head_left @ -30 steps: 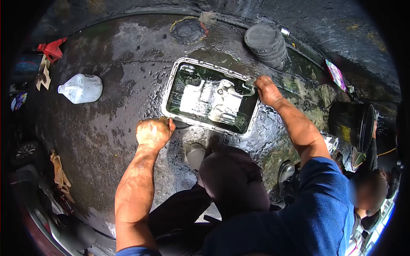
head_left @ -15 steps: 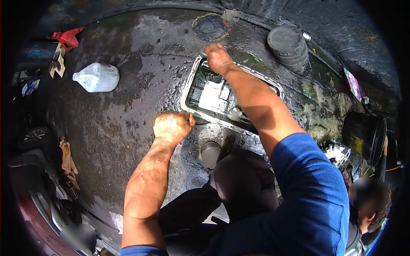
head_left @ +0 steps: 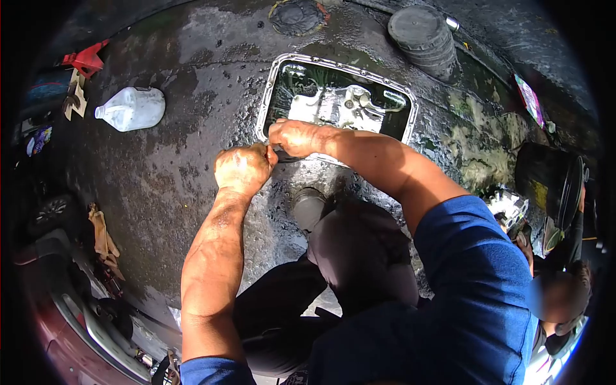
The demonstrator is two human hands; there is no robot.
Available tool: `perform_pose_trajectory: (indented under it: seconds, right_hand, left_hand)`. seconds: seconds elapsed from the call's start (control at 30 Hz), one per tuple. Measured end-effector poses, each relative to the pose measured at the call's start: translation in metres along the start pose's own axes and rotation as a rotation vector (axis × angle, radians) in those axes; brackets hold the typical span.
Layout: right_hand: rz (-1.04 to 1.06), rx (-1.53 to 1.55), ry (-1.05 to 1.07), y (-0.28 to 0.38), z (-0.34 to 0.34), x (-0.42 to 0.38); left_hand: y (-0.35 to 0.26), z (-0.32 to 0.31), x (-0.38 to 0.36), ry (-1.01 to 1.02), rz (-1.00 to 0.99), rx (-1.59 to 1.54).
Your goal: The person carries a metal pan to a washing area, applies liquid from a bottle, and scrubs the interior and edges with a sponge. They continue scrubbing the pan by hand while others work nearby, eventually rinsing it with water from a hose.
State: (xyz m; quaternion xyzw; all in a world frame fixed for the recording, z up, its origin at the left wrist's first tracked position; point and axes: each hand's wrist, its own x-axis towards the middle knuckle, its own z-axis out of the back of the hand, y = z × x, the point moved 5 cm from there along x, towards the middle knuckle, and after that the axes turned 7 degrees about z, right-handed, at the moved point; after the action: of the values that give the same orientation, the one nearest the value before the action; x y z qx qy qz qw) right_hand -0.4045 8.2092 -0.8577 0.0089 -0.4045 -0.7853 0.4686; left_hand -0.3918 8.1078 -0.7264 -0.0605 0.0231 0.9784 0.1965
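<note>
A metal oil pan [head_left: 414, 109] with a bolt-hole flange lies on the wet ground in front of me, dark liquid and a pale, shiny shape inside it. My left hand [head_left: 242, 169] is closed in a fist at the pan's near left corner, its thumb side against the rim. Right beside it, my right hand [head_left: 294, 137] bends over the near rim with fingers pressed together. Whatever those fingers hold is hidden. Between the pan and my knee stands a grey cylindrical container [head_left: 309, 206].
A white plastic jug [head_left: 131, 109] lies at left, near a red jack stand [head_left: 86, 59]. A grimy bucket [head_left: 423, 42] stands beyond the pan. Rightward are a black bucket [head_left: 548, 183], a metal part [head_left: 507, 208] and another person [head_left: 561, 295]. A dark red car [head_left: 64, 333] is lower left.
My right hand has moved from the pan's far left corner to the near rim, beside my left hand. The left hand keeps to its corner. The whole view has shifted slightly.
</note>
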Motion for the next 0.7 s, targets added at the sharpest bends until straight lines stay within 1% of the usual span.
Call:
perform_pose_trajectory:
  seconds: [0.03,0.07,0.13,0.2,0.23,0.27,0.3,0.33,0.4,0.5,0.53,0.6,0.63,0.67,0.7]
  right_hand:
    - [0.032,-0.026,0.052,0.002,-0.003,-0.014]
    - [-0.116,0.01,0.055,0.008,-0.001,-0.03]
    - [-0.211,0.101,-0.024,0.033,0.015,-0.065]
    - [-0.195,0.126,-0.169,0.052,0.028,-0.116]
    - [-0.174,-0.075,-0.092,0.06,0.026,-0.135]
    - [-0.229,-0.096,-0.044,0.072,0.034,-0.158]
    - [-0.172,-0.234,-0.066,0.087,0.043,-0.181]
    - [-0.274,-0.173,-0.074,0.09,0.047,-0.207]
    - [-0.339,-0.212,-0.035,0.1,0.071,-0.241]
    - [-0.421,-0.345,-0.089,0.085,0.095,-0.265]
    - [-0.458,-0.37,-0.123,0.068,0.106,-0.269]
    - [-0.489,-0.521,-0.258,0.03,0.133,-0.267]
    - [-0.521,-0.603,-0.298,0.014,0.149,-0.26]
    - [-0.584,-0.621,-0.29,-0.006,0.162,-0.258]
    - [-0.608,-0.653,-0.345,-0.011,0.174,-0.251]
  left_hand:
    - [-0.001,0.001,0.0,0.008,0.008,0.011]
    - [-0.002,0.002,0.001,0.017,0.011,0.021]
    - [-0.004,0.004,0.002,0.082,0.042,0.058]
    - [-0.006,0.006,0.002,0.103,0.054,0.051]
    - [-0.005,0.004,0.003,0.111,0.056,0.047]
    - [-0.006,0.006,0.003,0.115,0.058,0.046]
    - [-0.007,0.007,0.002,0.087,0.044,0.048]
    - [-0.008,0.007,0.002,0.059,0.033,0.05]
    - [-0.008,0.007,0.002,0.048,0.026,0.052]
    - [-0.008,0.008,0.001,0.03,0.024,0.076]
    - [-0.009,0.007,0.003,0.021,0.015,0.062]
    - [-0.006,0.004,0.001,0.014,0.004,0.04]
    - [-0.005,0.004,0.0,0.02,0.01,0.039]
    - [-0.006,0.005,0.0,0.026,0.016,0.039]
    - [-0.007,0.006,0.001,0.029,0.022,0.039]
